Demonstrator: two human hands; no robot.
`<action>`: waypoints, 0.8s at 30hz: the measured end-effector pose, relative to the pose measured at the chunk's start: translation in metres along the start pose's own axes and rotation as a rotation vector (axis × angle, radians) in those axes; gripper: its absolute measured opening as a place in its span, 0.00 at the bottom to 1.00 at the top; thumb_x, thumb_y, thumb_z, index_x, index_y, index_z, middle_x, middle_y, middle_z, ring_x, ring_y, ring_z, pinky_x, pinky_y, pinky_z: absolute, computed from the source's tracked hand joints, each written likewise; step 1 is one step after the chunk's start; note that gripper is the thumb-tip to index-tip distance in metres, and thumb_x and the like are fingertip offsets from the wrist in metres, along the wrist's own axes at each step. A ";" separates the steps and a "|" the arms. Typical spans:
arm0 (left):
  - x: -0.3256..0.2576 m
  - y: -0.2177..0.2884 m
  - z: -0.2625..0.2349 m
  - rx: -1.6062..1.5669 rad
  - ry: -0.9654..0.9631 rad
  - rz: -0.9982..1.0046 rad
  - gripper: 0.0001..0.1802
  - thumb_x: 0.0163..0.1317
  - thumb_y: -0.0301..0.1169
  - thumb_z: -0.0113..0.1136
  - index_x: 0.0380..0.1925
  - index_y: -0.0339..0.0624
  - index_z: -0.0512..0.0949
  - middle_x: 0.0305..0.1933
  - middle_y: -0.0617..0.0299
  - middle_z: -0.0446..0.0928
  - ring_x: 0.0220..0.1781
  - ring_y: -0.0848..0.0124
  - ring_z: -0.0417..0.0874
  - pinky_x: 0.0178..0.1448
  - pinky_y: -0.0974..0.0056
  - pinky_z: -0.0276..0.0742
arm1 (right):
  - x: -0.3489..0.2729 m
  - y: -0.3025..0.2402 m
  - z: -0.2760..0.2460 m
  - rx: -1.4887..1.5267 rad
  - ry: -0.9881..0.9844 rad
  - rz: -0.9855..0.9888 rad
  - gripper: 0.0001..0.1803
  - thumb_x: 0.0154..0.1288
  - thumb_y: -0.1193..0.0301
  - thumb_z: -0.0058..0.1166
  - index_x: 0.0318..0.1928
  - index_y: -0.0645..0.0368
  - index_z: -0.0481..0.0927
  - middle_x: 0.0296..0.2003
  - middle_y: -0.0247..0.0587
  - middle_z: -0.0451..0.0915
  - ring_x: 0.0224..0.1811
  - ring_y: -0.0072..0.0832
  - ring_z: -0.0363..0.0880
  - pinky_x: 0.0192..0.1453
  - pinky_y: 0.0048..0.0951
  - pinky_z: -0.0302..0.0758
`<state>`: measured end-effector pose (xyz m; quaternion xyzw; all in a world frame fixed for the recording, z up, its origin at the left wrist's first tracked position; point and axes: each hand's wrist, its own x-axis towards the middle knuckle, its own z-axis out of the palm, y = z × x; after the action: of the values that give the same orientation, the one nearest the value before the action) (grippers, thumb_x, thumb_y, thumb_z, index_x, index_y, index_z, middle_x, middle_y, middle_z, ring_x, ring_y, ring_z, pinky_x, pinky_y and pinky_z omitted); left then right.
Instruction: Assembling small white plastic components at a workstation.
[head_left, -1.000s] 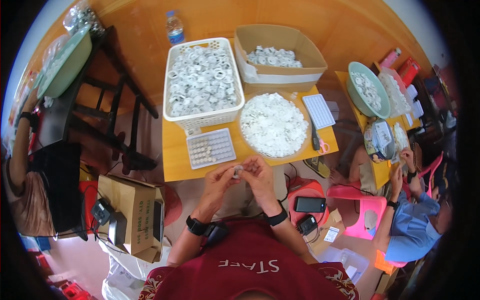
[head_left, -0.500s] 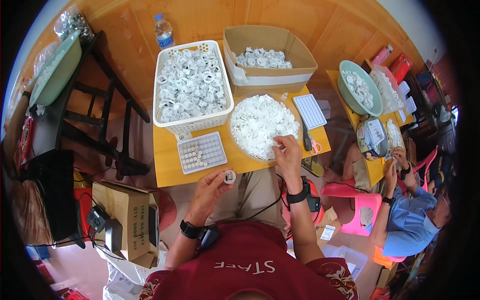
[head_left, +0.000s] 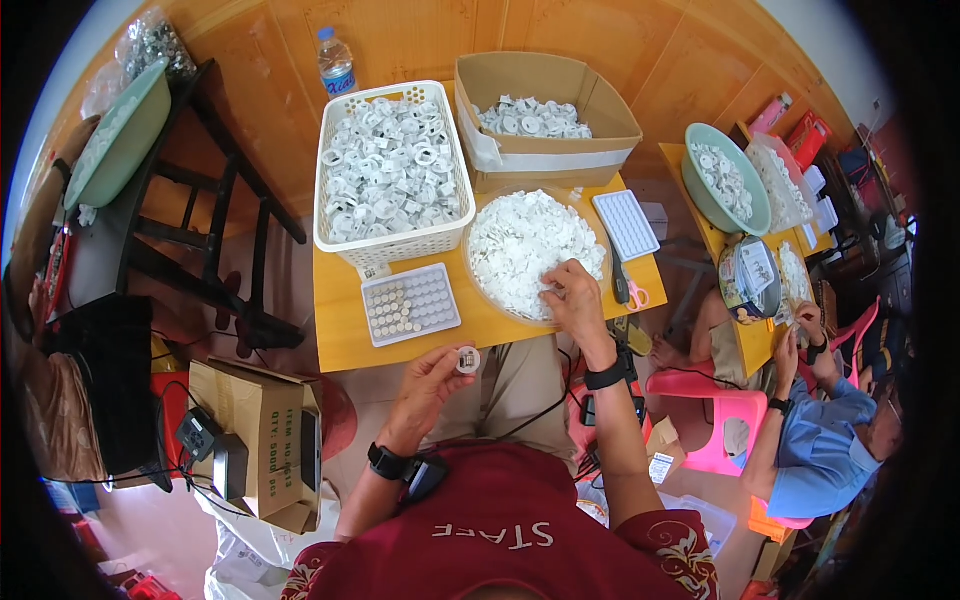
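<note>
1. Your yellow wooden table [head_left: 336,320] spreads before you; read every clock direction from its middle, with 12 straight ahead of you.
2. The white openwork basket [head_left: 400,240], full of white ring-shaped parts, stands between 10 and 11 o'clock.
3. The open cardboard box [head_left: 560,165] stands toward 1 o'clock, with more white parts inside.
4. The round dish [head_left: 488,303], heaped with small white pieces [head_left: 530,240], lies just off the middle toward 2 o'clock.
5. Your right hand [head_left: 577,300] reaches to the dish's near side, its thumb and index finger bent at the heap; you cannot tell from here whether they pinch a piece.
6. Your left hand [head_left: 425,390] is at 7 o'clock, thumb and fingers gripping the round white part by its edge.
7. The pale tray [head_left: 432,305] sits at 8 o'clock; the spare tray [head_left: 627,224] lies past the dish toward 2.
8. The pink-handled scissors [head_left: 638,295] lie around 3 o'clock.
9. The round white part [head_left: 468,360] is between 6 and 7 o'clock, by the table's near edge.
10. Small beige discs [head_left: 392,310] fill cells on the pale tray's 9 o'clock side.
</note>
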<state>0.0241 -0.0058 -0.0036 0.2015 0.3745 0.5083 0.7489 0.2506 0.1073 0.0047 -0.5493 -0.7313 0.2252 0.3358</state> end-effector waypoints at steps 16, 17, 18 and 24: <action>0.000 -0.003 0.000 -0.014 0.009 -0.015 0.15 0.63 0.32 0.48 0.46 0.34 0.72 0.43 0.52 0.76 0.37 0.73 0.78 0.41 0.72 0.77 | -0.003 -0.010 -0.012 0.995 0.087 0.353 0.11 0.53 0.79 0.55 0.40 0.63 0.79 0.27 0.28 0.74 0.28 0.14 0.72 0.29 0.16 0.69; -0.001 -0.003 0.002 -0.014 0.010 -0.017 0.15 0.63 0.32 0.48 0.46 0.34 0.72 0.43 0.52 0.76 0.37 0.73 0.78 0.41 0.72 0.77 | -0.005 -0.012 -0.013 0.995 0.086 0.356 0.11 0.53 0.79 0.55 0.40 0.63 0.79 0.27 0.28 0.74 0.28 0.14 0.72 0.29 0.16 0.69; -0.001 -0.002 0.003 -0.010 0.014 -0.017 0.15 0.63 0.32 0.48 0.47 0.33 0.72 0.43 0.52 0.76 0.38 0.73 0.78 0.41 0.72 0.77 | -0.007 -0.014 -0.013 1.005 0.043 0.370 0.12 0.54 0.79 0.55 0.42 0.63 0.78 0.27 0.28 0.74 0.28 0.15 0.72 0.30 0.16 0.70; 0.001 0.010 0.013 -0.007 0.005 -0.016 0.16 0.64 0.32 0.47 0.47 0.33 0.71 0.43 0.54 0.76 0.39 0.73 0.78 0.43 0.72 0.76 | -0.026 -0.058 -0.008 1.016 -0.102 0.376 0.10 0.56 0.79 0.52 0.41 0.63 0.78 0.28 0.30 0.74 0.28 0.16 0.72 0.32 0.17 0.71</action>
<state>0.0277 0.0000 0.0112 0.1946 0.3763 0.5041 0.7526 0.2231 0.0650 0.0443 -0.4277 -0.4347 0.6328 0.4771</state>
